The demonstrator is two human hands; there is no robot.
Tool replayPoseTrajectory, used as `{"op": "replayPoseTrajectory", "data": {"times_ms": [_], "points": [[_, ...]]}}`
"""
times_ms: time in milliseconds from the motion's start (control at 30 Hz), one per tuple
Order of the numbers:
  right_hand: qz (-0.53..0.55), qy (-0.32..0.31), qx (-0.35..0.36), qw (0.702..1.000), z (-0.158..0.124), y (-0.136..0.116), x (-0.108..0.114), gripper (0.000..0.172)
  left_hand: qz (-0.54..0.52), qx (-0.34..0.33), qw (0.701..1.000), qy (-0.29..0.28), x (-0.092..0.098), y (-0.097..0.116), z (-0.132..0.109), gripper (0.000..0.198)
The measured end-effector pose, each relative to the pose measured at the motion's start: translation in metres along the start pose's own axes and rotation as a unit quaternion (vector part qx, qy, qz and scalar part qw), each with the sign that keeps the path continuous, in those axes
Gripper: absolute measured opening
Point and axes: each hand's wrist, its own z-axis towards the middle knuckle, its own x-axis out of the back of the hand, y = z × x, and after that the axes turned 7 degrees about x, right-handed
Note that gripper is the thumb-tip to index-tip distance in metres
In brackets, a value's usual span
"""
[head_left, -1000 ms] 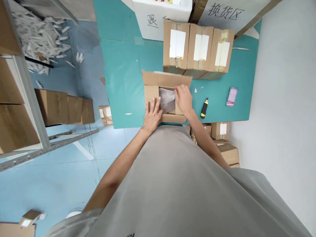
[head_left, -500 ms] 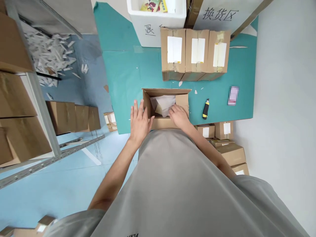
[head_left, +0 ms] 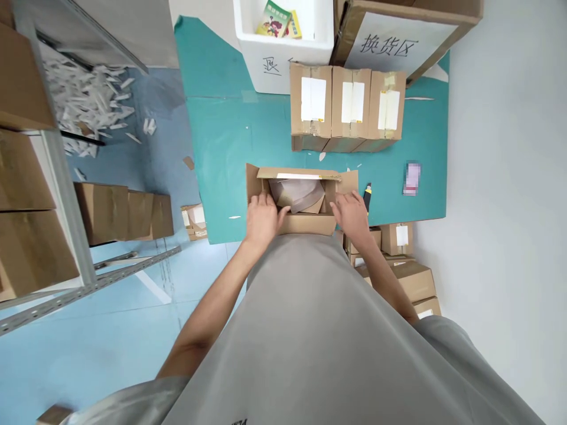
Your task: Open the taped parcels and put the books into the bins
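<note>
An open cardboard box [head_left: 305, 224] sits at the table's near edge, against my grey shirt. Its side flaps are spread outward, and the far flap carries a white label strip. Inside lies crumpled translucent wrapping [head_left: 301, 192] with a piece of brown cardboard under it. My left hand [head_left: 263, 219] grips the box at its left flap, thumb stretched toward the near flap. On the opposite side, my right hand [head_left: 352, 218] has its fingers bent over the right flap. Just beyond that hand is a black-and-yellow utility knife [head_left: 367, 196], partly hidden by the fingers.
Three taped, labelled cartons [head_left: 349, 106] stand in a row on the green table [head_left: 230, 136]. Behind them are a white foam bin [head_left: 279, 53] holding booklets and a large marked box [head_left: 394, 44]. A blurred pinkish item [head_left: 411, 179] lies right. Shelving [head_left: 71, 206] with cartons stands left.
My right hand has come out of the box and moved right onto its flap. My left hand has shifted down and right onto the left flap. Side and far flaps now show opened out.
</note>
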Motion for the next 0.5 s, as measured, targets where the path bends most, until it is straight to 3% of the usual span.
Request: {"op": "replayPoseTrajectory", "data": {"times_ms": [100,200,233,367,500], "points": [[0.015,-0.003,-0.019,1.000,0.000,0.016,-0.007,0.044,0.028,0.058,0.997,-0.044,-0.025,0.021,0.020,0.071],[0.042,-0.007,-0.003,0.999,0.006,0.016,-0.018,0.045,0.027,0.084,0.991,-0.100,-0.049,0.043,0.039,0.031],[0.047,-0.014,0.002,0.999,0.009,0.012,-0.021,0.048,0.008,0.066,0.992,-0.111,-0.056,0.049,0.043,0.023],[0.028,-0.048,0.001,0.998,0.023,-0.006,-0.024,0.064,-0.078,-0.054,0.985,-0.141,-0.073,0.070,0.035,0.025],[0.023,-0.054,-0.022,0.998,0.031,-0.008,-0.022,0.040,-0.122,-0.138,0.975,-0.127,-0.072,0.079,0.014,0.020]]}}
